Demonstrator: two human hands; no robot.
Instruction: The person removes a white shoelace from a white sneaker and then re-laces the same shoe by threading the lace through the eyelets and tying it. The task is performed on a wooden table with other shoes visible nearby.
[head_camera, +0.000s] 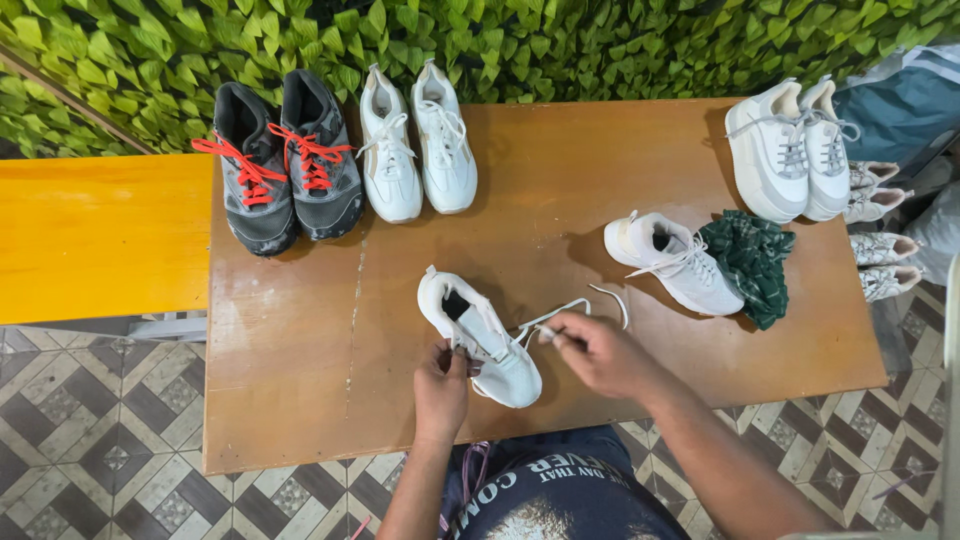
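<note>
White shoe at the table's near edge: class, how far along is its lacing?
Done: the grey pair with red laces and the white pair stand laced. In hand: the left hand steadies the white shoe; the right hand pulls its lace. Left: its mate lies beside a green cloth.

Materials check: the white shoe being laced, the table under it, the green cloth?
White low-top sneaker: looks like smooth synthetic or leather, matte; hard to tell which. Brown table: seemingly varnished wood or laminate, glossy, scratched and worn. Dark green cloth: soft woven fabric, crumpled in folds.
</note>
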